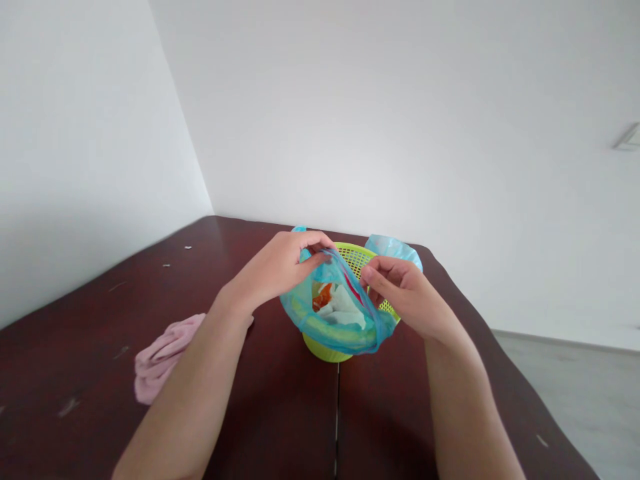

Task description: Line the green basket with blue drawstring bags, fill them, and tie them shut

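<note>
A translucent blue plastic bag (330, 327) lines a lime-green plastic mesh basket (356, 259), with one bag corner (393, 250) bulging out at the far right. My left hand (280, 263) pinches the bag's upper edge near the far side of the basket. My right hand (400, 293) has its fingertips on the same edge, close to a thin red strip (353, 288). Crumpled white tissue (343, 308) and an orange item (323, 297) lie inside the bag. The hands and bag hide much of the basket.
A crumpled pink cloth (165, 357) lies on the dark reddish-brown wooden table (75, 353) to the left of the basket. A seam (337, 413) runs through the tabletop. White walls rise behind the table, and a grey floor (565, 400) shows beyond the right edge.
</note>
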Demonstrator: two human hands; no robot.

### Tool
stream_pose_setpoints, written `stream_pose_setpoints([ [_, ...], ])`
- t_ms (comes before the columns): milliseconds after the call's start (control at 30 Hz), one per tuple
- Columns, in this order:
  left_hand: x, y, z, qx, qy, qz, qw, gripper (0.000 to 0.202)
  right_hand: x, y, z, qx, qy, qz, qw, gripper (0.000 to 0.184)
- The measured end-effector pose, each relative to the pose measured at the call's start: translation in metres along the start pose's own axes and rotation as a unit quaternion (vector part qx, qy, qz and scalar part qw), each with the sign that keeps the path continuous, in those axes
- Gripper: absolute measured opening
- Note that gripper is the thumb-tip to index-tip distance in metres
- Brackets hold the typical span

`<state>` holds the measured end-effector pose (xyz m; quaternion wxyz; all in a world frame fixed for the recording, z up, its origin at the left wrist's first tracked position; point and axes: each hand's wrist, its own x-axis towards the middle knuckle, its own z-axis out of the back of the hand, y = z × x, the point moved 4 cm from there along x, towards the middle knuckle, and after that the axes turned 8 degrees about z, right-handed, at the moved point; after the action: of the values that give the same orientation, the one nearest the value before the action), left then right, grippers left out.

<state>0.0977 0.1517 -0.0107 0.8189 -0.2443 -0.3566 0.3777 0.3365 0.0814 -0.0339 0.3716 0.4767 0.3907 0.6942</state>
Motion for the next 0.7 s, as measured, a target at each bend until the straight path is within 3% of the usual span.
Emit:
stream_pose_setpoints([
  [100, 0.001, -0.002, -0.007, 0.021, -0.034, -0.008, 0.999, 0.02, 0.0, -0.002, -0.005, -0.021, 0.017, -0.006, 1.0, 0.058],
  [200, -0.001, -0.005, -0.005, 0.045, -0.126, 0.012, 0.991, 0.006, 0.0, -0.005, -0.008, -0.02, 0.022, -0.007, 1.0, 0.056],
  [267, -0.005, -0.008, -0.003, 0.048, -0.149, 0.032, 0.987, 0.026, 0.001, -0.005, -0.007, -0.007, 0.004, -0.002, 1.0, 0.056],
  [367, -0.011, -0.014, -0.01, -0.012, -0.045, 0.052, 0.998, 0.049, 0.002, -0.005, -0.006, 0.031, -0.025, 0.004, 0.999, 0.058],
  [467, -0.015, -0.016, -0.022, -0.118, 0.067, 0.076, 0.988, 0.051, 0.004, -0.005, -0.01, 0.068, -0.024, 0.006, 0.997, 0.059],
  [533, -0.015, -0.017, -0.027, -0.162, 0.091, 0.074, 0.98, 0.051, 0.004, -0.004, -0.014, 0.075, -0.013, 0.01, 0.997, 0.057],
  [700, -0.011, -0.016, -0.032, -0.167, 0.081, 0.063, 0.981, 0.047, 0.006, -0.001, -0.019, 0.067, -0.012, 0.04, 0.997, 0.056],
])
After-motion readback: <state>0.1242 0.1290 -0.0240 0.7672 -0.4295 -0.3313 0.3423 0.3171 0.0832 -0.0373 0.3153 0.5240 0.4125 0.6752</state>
